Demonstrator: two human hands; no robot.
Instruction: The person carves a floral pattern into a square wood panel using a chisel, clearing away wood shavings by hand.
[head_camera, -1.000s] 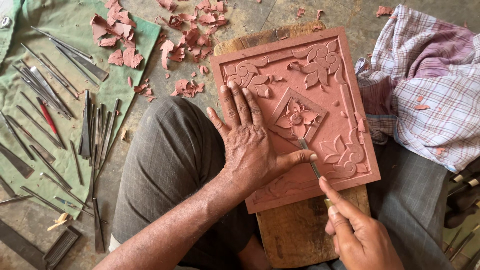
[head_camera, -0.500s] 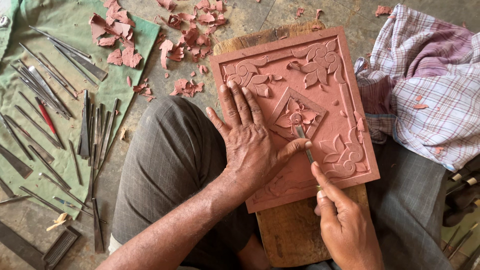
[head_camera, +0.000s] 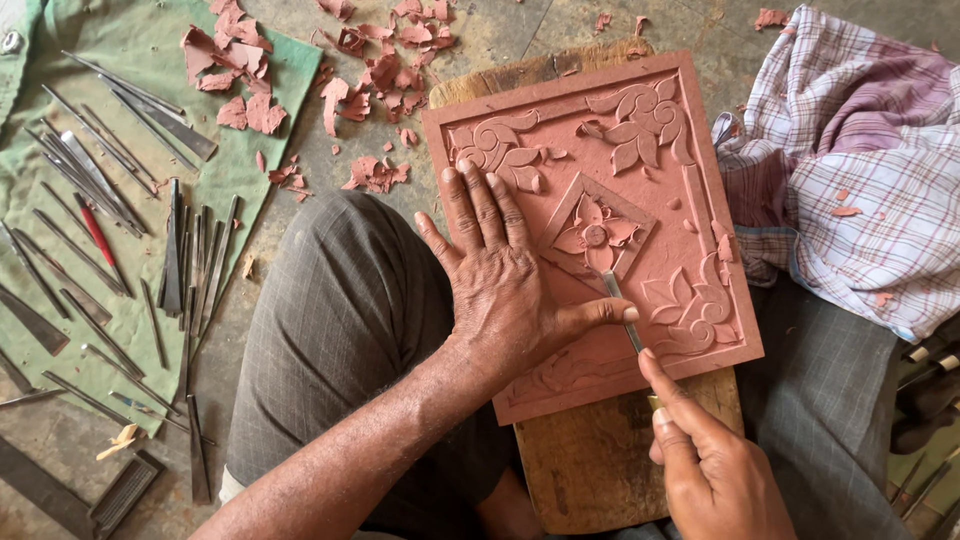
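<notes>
We have the red clay relief tile (head_camera: 640, 150) lying on a wooden board (head_camera: 600, 470) that rests across our lap, tilted a little so its far corner points up and to the right. Our left hand (head_camera: 505, 285) lies open and flat on the tile's left half, fingers spread toward the scroll leaves, thumb stretched out to the right until it touches the shaft of the carving tool (head_camera: 622, 312). Our right hand (head_camera: 715, 465) is closed around that tool's lower end, forefinger laid along it, and the thin metal tip sits at the lower edge of the flower (head_camera: 594, 236) inside the diamond frame at the tile's centre. To do this cut well, we judge, the left palm should press evenly so the tile cannot slide on the board, and the thumb should act as a rest and a brake, letting the blade advance in short, shallow strokes. We would keep the tip low against the ground of the relief and steer away from the raised petals, since soft clay will tear if pushed hard. On the floor to our left a green cloth (head_camera: 150, 60) carries rows of metal tools (head_camera: 110, 250), red clay shavings (head_camera: 380, 60) are scattered beyond the tile, and a checked cloth (head_camera: 860, 170) lies bunched to the right.
</notes>
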